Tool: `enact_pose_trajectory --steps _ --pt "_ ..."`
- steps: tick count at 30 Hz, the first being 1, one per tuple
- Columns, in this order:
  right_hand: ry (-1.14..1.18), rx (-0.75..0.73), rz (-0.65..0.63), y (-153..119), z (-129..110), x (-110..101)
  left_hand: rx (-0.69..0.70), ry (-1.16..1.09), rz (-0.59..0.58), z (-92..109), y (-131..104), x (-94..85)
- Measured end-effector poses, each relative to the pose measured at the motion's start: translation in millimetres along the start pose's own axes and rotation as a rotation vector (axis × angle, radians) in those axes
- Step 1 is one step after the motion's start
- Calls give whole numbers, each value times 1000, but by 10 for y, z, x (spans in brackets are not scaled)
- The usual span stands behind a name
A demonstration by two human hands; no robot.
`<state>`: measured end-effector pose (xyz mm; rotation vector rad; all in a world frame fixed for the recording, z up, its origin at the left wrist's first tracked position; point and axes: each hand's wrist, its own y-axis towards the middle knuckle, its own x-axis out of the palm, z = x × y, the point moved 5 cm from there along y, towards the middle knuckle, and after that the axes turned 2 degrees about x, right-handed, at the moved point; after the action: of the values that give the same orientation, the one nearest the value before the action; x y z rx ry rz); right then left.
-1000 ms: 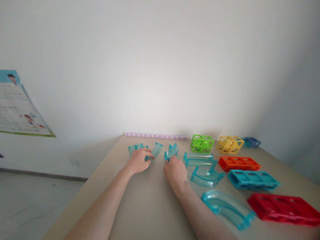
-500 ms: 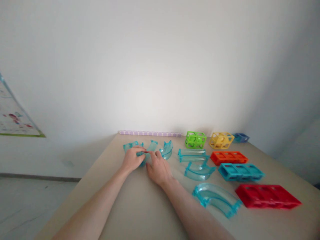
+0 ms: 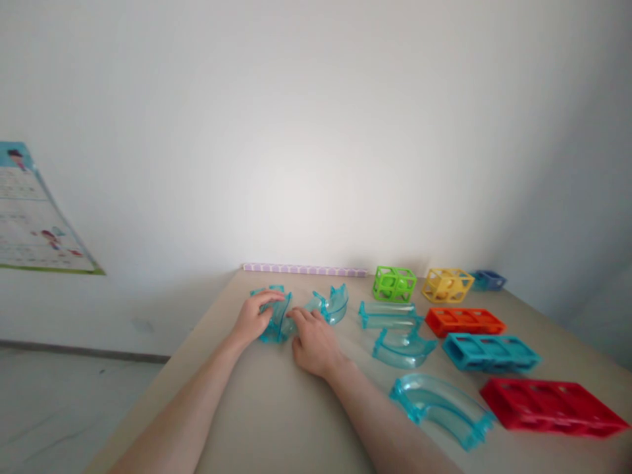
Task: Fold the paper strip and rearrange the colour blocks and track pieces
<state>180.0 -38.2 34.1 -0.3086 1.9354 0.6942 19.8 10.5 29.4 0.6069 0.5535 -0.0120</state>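
My left hand (image 3: 253,316) curls around the left side of a translucent teal track piece (image 3: 280,320), thumb and fingers against it. My right hand (image 3: 317,340) bends its fingers at the piece's right side, over a clear teal section partly hidden beneath them. Just beyond the right fingers stands a curved teal track piece (image 3: 336,305). Another teal edge shows behind the left fingers. Whether the teal parts between my hands are joined, I cannot tell.
To the right lie a straight teal track (image 3: 390,316), curved tracks (image 3: 405,349) (image 3: 444,405), and orange (image 3: 465,321), teal (image 3: 491,352) and red (image 3: 553,406) block frames. Green (image 3: 394,284) and yellow (image 3: 447,285) cube frames stand near the wall, beside a purple patterned strip (image 3: 305,269).
My hands have drawn apart, the left shifting left, exposing more of the teal piece between them. The clear section by my right fingers sits lower. The whole view has shifted slightly.
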Motion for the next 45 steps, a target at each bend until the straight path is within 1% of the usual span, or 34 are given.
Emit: enact_pose_trajectory --steps 6,13,17,22,26,29,31,34,37,41,45 --pt "-12 -14 12 4 -12 2 34 20 -46 7 33 -13" --pt "5 -18 6 5 -13 8 9 59 22 -99 44 -117" --pt "39 -27 8 3 -9 11 -25 98 46 -147 49 -137" --pt "84 15 27 2 13 -13 -81 164 91 -168 54 -157" --pt "110 49 41 -5 3 -25 -139 244 176 -153 61 -239" --pt "97 75 65 -18 -9 -14 -242 332 257 -192 53 -329" --pt "81 85 71 -23 -15 1 -326 390 280 -243 34 -368" --pt "62 93 66 -22 -14 18 -425 443 249 -315 -4 -366" --pt "45 130 77 -17 11 15 -480 461 194 -348 -34 -323" --pt "56 195 97 -15 45 9 -515 462 150 -357 -37 -284" --pt "79 271 108 -5 64 16 -528 459 151 -367 -30 -291"
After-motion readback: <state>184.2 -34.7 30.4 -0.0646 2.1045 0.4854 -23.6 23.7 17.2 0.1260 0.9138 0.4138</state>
